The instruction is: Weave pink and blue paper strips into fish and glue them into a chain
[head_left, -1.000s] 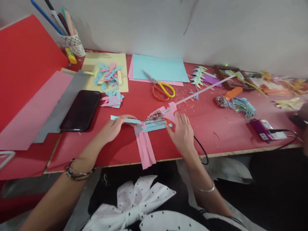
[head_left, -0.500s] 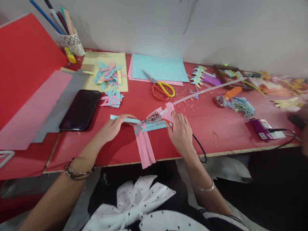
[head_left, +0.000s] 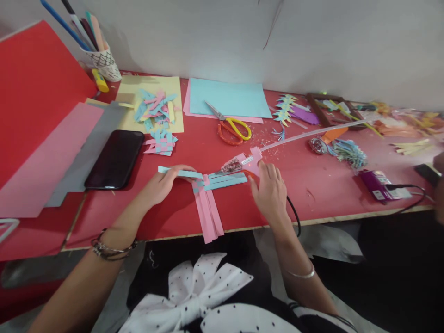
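My left hand point(head_left: 165, 184) is closed on the end of a light blue paper strip point(head_left: 189, 174), holding it a little raised at the left of a woven piece point(head_left: 199, 184). Pink paper strips point(head_left: 208, 215) hang from that piece toward the table's front edge, and further blue strips point(head_left: 229, 180) reach out to its right. Wrapped round a pink hot glue gun point(head_left: 255, 159) is my right hand point(head_left: 269, 187). The gun's nozzle points left, above the blue strips, and a long clear glue stick point(head_left: 312, 133) sticks out of its back.
Orange-and-yellow scissors point(head_left: 229, 127) lie against blue paper sheets point(head_left: 231, 97). A black phone point(head_left: 115, 158) rests at left, near folded paper pieces point(head_left: 156, 108) and a pen cup point(head_left: 106, 63). At right are a purple box with a plugged-in cable point(head_left: 374, 186), a brown tray point(head_left: 333, 111) and another person's hand point(head_left: 439, 164).
My right hand has drawn the glue gun to the right, so its nozzle is farther from the woven joint. My left hand keeps its place on the blue strip.
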`<action>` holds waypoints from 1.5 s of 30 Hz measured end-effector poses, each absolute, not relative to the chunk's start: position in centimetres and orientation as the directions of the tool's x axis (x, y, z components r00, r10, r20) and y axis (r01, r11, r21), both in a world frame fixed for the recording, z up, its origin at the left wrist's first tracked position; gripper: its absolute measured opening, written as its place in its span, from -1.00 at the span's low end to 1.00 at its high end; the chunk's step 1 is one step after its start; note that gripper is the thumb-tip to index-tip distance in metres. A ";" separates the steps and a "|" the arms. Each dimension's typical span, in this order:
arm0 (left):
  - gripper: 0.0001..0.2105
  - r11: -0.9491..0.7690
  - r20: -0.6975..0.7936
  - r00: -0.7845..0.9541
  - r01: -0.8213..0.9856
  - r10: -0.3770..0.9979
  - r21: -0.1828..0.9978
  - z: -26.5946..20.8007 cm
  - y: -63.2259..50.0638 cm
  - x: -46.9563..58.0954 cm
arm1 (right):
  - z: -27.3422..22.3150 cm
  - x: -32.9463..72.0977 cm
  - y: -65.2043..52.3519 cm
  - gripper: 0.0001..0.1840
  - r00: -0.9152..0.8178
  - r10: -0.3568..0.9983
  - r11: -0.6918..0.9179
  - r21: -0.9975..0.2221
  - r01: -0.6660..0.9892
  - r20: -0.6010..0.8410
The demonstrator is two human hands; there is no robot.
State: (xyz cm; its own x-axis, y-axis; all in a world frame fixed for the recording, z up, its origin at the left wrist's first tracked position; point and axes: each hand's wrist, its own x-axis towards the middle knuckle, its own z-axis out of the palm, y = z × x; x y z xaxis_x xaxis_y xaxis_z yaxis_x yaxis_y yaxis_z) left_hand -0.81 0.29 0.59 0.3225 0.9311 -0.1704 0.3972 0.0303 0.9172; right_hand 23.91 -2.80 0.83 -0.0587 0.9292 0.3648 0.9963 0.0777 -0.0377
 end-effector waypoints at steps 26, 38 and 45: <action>-0.58 -0.008 -0.141 0.343 0.398 0.929 0.917 1.2 0.4 -0.4 | 0.4 30.0 -1.9 -0.55 0.225 0.877 -0.188 -0.127 0.974 0.424; -0.57 -0.111 -0.046 0.353 0.413 0.935 0.904 0.7 0.4 -0.5 | 2.0 27.7 -0.1 -0.65 0.279 0.859 -0.195 -0.230 0.953 0.429; -0.60 -0.345 0.093 0.420 0.579 0.903 0.739 1.0 0.2 0.8 | 3.2 19.7 -0.5 -0.48 -0.317 0.937 0.331 -0.654 0.681 0.144</action>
